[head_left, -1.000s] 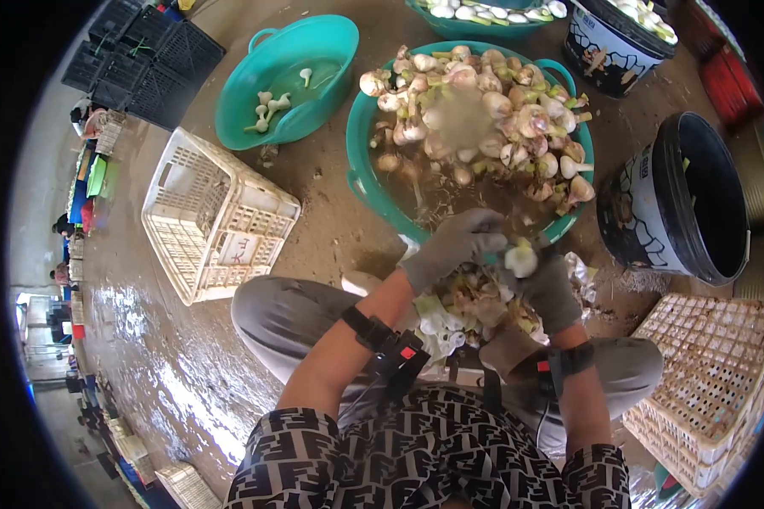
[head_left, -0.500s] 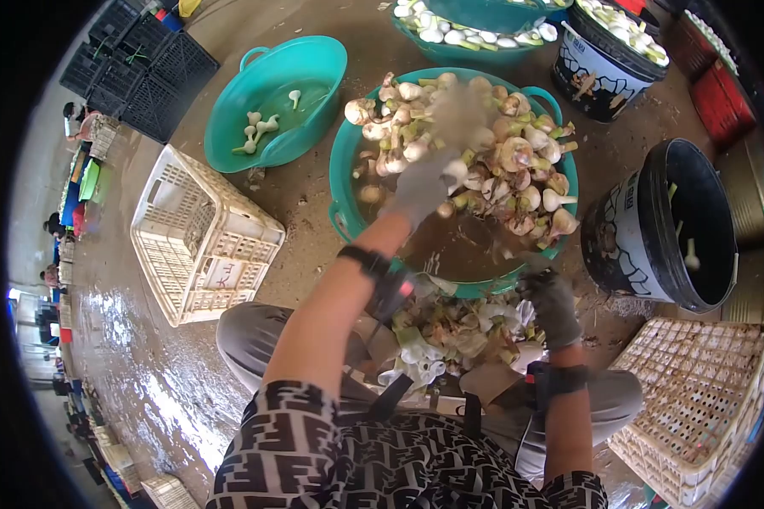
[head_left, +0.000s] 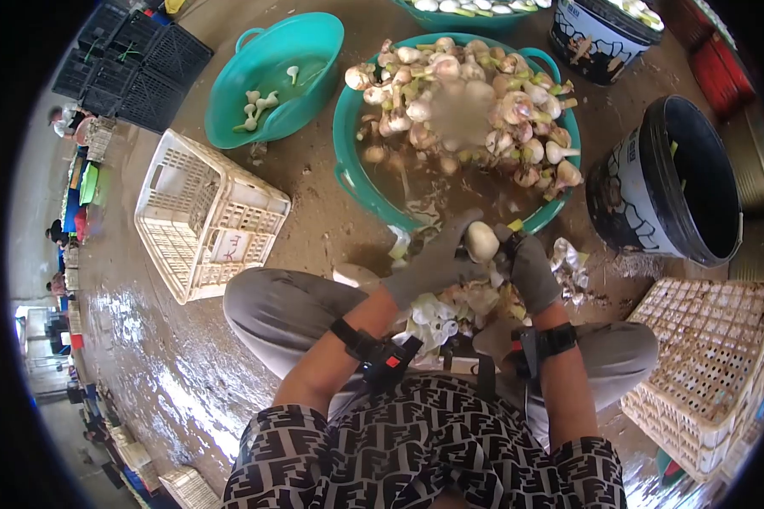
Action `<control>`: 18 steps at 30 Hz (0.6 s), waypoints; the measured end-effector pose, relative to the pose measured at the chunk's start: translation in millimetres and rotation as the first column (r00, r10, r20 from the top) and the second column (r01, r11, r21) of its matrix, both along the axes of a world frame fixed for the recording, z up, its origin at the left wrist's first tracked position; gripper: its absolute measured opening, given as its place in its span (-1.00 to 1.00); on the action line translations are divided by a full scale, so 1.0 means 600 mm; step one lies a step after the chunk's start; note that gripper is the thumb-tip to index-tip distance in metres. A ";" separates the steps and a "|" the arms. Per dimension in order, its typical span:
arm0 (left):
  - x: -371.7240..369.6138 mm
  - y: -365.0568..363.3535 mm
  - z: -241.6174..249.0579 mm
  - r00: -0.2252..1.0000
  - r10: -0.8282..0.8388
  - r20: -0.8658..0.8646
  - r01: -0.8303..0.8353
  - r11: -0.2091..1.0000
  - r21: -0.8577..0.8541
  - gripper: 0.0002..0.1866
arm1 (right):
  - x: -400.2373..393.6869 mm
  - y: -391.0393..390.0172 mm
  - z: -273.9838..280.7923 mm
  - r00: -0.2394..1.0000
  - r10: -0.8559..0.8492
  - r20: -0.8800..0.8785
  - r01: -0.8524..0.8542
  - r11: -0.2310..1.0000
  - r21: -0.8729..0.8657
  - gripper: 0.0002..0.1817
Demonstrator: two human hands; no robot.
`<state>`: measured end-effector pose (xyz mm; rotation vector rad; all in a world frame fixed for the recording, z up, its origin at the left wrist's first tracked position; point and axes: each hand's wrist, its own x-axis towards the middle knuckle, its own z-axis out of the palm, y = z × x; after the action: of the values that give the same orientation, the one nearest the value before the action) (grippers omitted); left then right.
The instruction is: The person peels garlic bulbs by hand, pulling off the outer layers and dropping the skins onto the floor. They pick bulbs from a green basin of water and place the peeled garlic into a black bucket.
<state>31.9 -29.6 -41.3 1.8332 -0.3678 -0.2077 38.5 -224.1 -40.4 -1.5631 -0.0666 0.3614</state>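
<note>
My left hand [head_left: 440, 265], in a grey glove, is closed round a pale garlic bulb [head_left: 481, 243] above my lap. Close against the bulb's other side is my gloved right hand [head_left: 531, 273], its fingers curled; what they grip is hidden. A yellow-green stem end [head_left: 515, 226] shows between the hands. Just beyond them stands a green basin [head_left: 382, 209] of muddy water, heaped with unpeeled garlic bulbs [head_left: 518, 109]. A blurred patch covers the middle of the heap. Papery garlic peelings [head_left: 437, 324] lie below my hands, between my legs.
At the left, a second green basin [head_left: 229, 110] holds several cleaned bulbs. A white crate [head_left: 229, 246] stands below it. To the right are a black-rimmed bucket [head_left: 632, 199] and another plastic crate [head_left: 705, 339]. Full containers of white garlic and a bucket [head_left: 590, 42] stand at the back.
My left hand has drawn back from the heap with a garlic bulb. My right hand has risen slightly and now meets it in front of me. The view has shifted a little.
</note>
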 end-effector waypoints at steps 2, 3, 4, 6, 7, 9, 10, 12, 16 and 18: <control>-0.017 -0.019 0.018 0.995 0.076 -0.061 -0.080 0.995 -0.056 -0.17 | -0.004 0.003 0.023 0.965 0.103 0.241 -0.060 0.982 -0.180 -0.74; -0.019 -0.022 0.017 0.993 0.107 0.041 -0.109 0.992 0.057 -0.17 | -0.005 0.005 0.010 0.979 0.051 0.196 -0.038 0.997 -0.071 -0.76; -0.020 -0.022 0.017 0.992 0.121 0.038 -0.123 0.990 0.068 -0.17 | -0.006 0.009 -0.002 0.989 0.001 0.147 -0.006 0.999 0.039 -0.78; -0.020 -0.018 0.017 0.989 0.146 0.034 -0.148 0.984 0.095 -0.17 | -0.010 0.007 -0.008 0.998 -0.005 0.066 0.000 0.998 0.064 -0.82; -0.020 -0.016 0.012 0.987 0.156 -0.033 -0.155 0.987 0.035 -0.23 | -0.012 0.008 -0.003 0.998 0.009 0.060 -0.012 0.999 0.044 -0.84; -0.020 -0.012 0.002 0.972 0.160 -0.172 -0.177 0.981 -0.084 -0.33 | -0.016 -0.002 0.012 0.979 0.113 0.168 -0.091 0.987 -0.133 -0.75; -0.019 -0.011 -0.002 0.928 0.143 -0.345 -0.240 0.936 -0.257 -0.40 | -0.017 0.000 0.015 0.985 0.092 0.148 -0.074 0.990 -0.121 -0.77; -0.021 -0.011 -0.010 0.771 0.002 -0.636 -0.428 0.741 -0.517 -0.51 | -0.019 0.009 0.014 0.994 0.051 0.092 -0.035 0.985 -0.171 -0.81; 0.001 0.008 -0.002 0.575 -0.175 -0.799 -0.493 0.706 -0.509 -0.54 | -0.014 0.025 -0.004 0.996 -0.055 0.064 0.076 0.906 -0.416 -0.83; -0.005 -0.008 0.016 0.599 -0.115 -0.792 -0.490 0.730 -0.476 -0.55 | -0.021 0.031 0.002 0.971 -0.129 0.201 0.177 0.953 -0.245 -0.81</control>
<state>29.0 -34.3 -32.0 0.8915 0.3885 -0.6179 25.7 -205.7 -38.9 -1.8486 -0.0401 0.1039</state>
